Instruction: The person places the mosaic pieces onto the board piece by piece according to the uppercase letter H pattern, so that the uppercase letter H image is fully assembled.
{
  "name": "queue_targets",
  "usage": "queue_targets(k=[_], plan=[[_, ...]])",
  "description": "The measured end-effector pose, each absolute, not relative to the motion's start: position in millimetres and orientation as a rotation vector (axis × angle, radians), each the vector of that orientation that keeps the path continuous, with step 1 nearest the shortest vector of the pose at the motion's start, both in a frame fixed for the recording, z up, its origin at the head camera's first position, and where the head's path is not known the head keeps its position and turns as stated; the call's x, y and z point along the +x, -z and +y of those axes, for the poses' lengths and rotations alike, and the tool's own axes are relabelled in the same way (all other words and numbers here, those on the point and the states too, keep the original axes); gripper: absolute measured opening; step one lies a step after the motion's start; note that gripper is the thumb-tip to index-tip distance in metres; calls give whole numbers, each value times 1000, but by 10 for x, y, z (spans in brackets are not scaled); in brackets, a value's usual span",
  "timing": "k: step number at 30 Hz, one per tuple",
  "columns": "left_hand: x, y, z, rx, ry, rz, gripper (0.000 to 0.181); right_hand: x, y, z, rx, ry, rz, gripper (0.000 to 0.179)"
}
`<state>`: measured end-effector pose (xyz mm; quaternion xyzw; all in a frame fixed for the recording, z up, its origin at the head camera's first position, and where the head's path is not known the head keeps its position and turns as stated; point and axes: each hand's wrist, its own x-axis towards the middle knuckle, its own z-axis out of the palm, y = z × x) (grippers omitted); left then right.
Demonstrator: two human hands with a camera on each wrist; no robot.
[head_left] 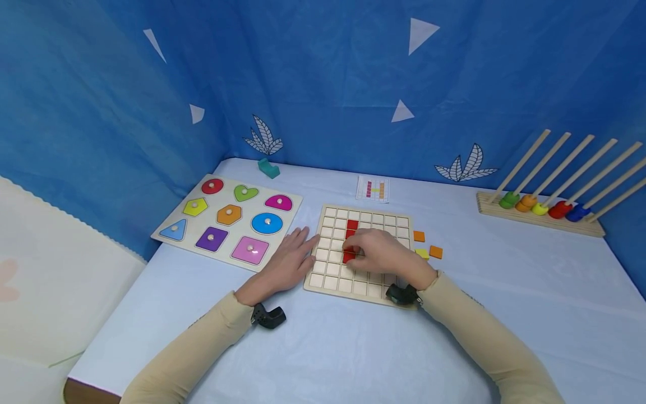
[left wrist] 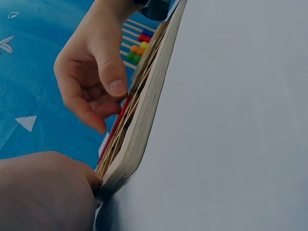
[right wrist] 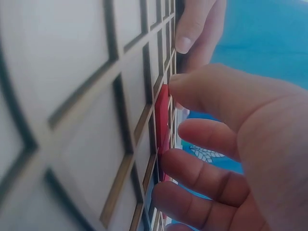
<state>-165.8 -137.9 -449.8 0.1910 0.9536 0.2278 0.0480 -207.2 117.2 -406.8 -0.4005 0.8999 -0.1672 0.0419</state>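
Observation:
A wooden grid board (head_left: pixel 331 281) lies on the white table, with a column of red square tiles (head_left: pixel 352 224) in its cells. My right hand (head_left: pixel 378 252) is over this column, covering part of it. In the right wrist view, the thumb touches the board by a red tile (right wrist: pixel 162 115), and the other fingers curve loosely. No tile shows between thumb and fingers. My left hand (head_left: pixel 287 258) rests at the board's left edge, fingers extended and fingertips touching the rim. Only the back of that hand shows in the left wrist view.
Two orange tiles (head_left: pixel 436 252) and a yellow tile (head_left: pixel 421 254) lie right of the board. A pattern card (head_left: pixel 372 189) lies behind it. Left is a knobbed shape puzzle (head_left: pixel 220 199); a teal block (head_left: pixel 268 168) sits behind that. A peg rack (head_left: pixel 535 216) with coloured rings stands far right.

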Motion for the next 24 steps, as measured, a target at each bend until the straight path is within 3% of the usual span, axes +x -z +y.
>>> queue_targets(k=[9, 24], plan=[[-1653, 4489, -1370, 585, -701, 2913, 56, -2055, 4008, 1303, -1148, 529, 2778, 28], [-1647, 4477, -1361, 561, -700, 2904, 56, -1962, 3822, 2097, -812, 469, 2891, 34]])
